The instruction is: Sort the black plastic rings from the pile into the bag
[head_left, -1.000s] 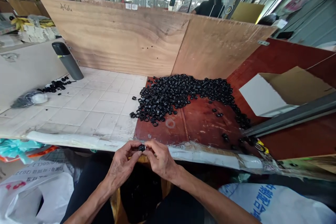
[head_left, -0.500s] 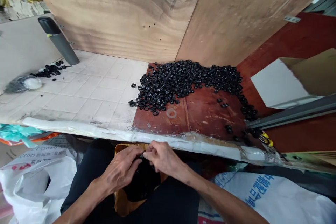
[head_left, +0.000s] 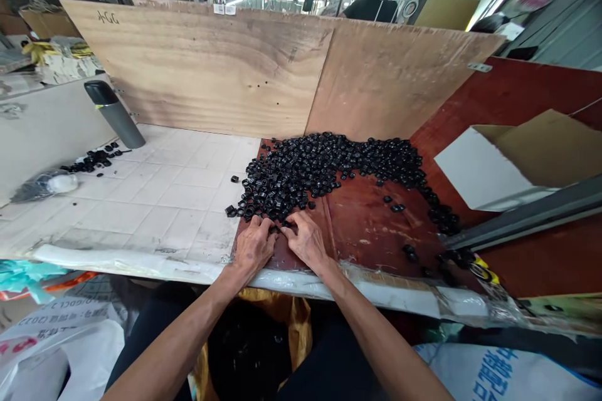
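Note:
A heap of small black plastic rings (head_left: 320, 163) lies on the reddish-brown part of the tabletop. At its near left edge, my left hand (head_left: 255, 243) has its fingers curled in among the rings, with a black ring at the thumb and fingertips. Close beside it, my right hand (head_left: 306, 242) pinches at the rings with thumb and forefinger; its fingertips partly hide what they grip. Below the table edge, between my legs, an open yellow-brown bag (head_left: 301, 329) shows a dark inside.
A grey bottle (head_left: 121, 119) and a clear plastic bag (head_left: 40, 186) stand on the white left side. A plywood board (head_left: 211, 69) closes off the back. At right are an open white carton (head_left: 489, 169) and a metal bar (head_left: 517, 219). Beyond the board is a person (head_left: 376, 7).
Both my hands have moved from over the bag in my lap up and forward to the near edge of the ring heap. The view has tilted up, showing more beyond the board.

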The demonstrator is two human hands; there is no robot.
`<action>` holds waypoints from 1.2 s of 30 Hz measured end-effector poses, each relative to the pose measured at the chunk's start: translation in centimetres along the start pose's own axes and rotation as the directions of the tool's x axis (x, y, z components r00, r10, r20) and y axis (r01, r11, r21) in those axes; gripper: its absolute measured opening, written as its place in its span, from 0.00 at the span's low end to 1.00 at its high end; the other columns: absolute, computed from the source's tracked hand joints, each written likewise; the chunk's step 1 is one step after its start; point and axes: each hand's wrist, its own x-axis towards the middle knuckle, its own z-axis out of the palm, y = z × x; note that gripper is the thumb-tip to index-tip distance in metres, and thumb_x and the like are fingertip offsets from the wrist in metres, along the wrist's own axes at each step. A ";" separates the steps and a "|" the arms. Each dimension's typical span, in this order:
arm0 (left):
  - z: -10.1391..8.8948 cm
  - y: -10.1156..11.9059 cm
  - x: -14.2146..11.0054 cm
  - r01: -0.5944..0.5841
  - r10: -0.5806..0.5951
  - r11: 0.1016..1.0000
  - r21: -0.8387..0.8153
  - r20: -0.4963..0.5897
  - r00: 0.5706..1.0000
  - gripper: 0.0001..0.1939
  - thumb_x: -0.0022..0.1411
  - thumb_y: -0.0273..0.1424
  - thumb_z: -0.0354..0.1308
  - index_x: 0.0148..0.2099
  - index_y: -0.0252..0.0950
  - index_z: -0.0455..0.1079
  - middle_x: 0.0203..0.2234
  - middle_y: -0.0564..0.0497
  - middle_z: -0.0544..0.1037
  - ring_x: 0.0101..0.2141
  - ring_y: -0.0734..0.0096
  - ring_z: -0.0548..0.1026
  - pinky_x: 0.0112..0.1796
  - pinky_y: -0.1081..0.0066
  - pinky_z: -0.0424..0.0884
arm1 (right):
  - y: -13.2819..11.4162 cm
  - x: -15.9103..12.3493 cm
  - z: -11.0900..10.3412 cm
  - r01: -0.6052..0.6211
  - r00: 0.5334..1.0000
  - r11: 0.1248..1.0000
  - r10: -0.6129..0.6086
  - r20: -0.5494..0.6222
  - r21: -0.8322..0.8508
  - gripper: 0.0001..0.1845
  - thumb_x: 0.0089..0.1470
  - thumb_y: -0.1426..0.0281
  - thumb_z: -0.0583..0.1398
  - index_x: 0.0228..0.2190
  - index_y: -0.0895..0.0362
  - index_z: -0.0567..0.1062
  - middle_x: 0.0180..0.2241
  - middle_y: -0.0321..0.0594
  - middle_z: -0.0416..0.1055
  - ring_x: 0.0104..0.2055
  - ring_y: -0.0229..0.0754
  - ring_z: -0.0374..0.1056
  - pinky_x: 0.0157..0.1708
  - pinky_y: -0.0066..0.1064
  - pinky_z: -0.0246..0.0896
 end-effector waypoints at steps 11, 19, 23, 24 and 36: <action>0.1 -1.5 0.0 0.009 -0.021 0.977 -0.211 -0.053 0.998 0.10 0.60 0.22 0.59 0.44 0.38 0.73 0.38 0.48 0.80 0.38 0.61 0.79 0.44 0.61 0.75 | -0.3 0.1 0.4 0.072 0.992 0.928 -0.106 0.074 0.365 0.13 0.56 0.75 0.61 0.42 0.55 0.81 0.42 0.44 0.80 0.43 0.46 0.76 0.47 0.38 0.70; -0.3 -1.0 -0.2 0.149 -0.191 0.795 -0.587 -0.009 0.982 0.11 0.62 0.32 0.63 0.46 0.38 0.69 0.40 0.49 0.81 0.36 0.66 0.81 0.40 0.64 0.78 | -0.3 0.1 0.3 -0.155 0.984 0.808 0.075 0.160 0.568 0.12 0.55 0.67 0.64 0.42 0.56 0.79 0.32 0.38 0.79 0.32 0.42 0.76 0.34 0.32 0.72; -0.4 -1.0 -0.3 0.203 -0.227 0.644 -0.738 0.070 0.972 0.14 0.59 0.35 0.66 0.46 0.36 0.71 0.40 0.48 0.81 0.37 0.65 0.82 0.43 0.63 0.79 | -0.7 0.3 -0.4 0.030 0.998 0.858 -0.053 0.030 0.512 0.11 0.56 0.71 0.63 0.41 0.54 0.83 0.40 0.42 0.78 0.42 0.44 0.75 0.43 0.34 0.70; -0.4 -1.1 -0.3 0.208 -0.223 0.619 -0.758 0.085 0.971 0.15 0.58 0.35 0.67 0.46 0.36 0.72 0.40 0.48 0.82 0.38 0.65 0.82 0.44 0.63 0.79 | -0.8 0.3 -0.5 0.049 0.997 0.856 -0.070 0.021 0.515 0.12 0.57 0.71 0.62 0.42 0.54 0.83 0.40 0.43 0.78 0.43 0.44 0.74 0.43 0.34 0.70; -1.2 -0.9 -0.4 0.045 -0.096 0.677 -0.735 -0.027 0.995 0.10 0.61 0.35 0.67 0.44 0.38 0.77 0.43 0.49 0.80 0.45 0.64 0.79 0.50 0.63 0.75 | -0.9 0.1 -0.6 0.083 0.996 0.840 -0.078 -0.033 0.535 0.05 0.56 0.70 0.66 0.36 0.54 0.82 0.36 0.40 0.77 0.37 0.42 0.72 0.36 0.32 0.68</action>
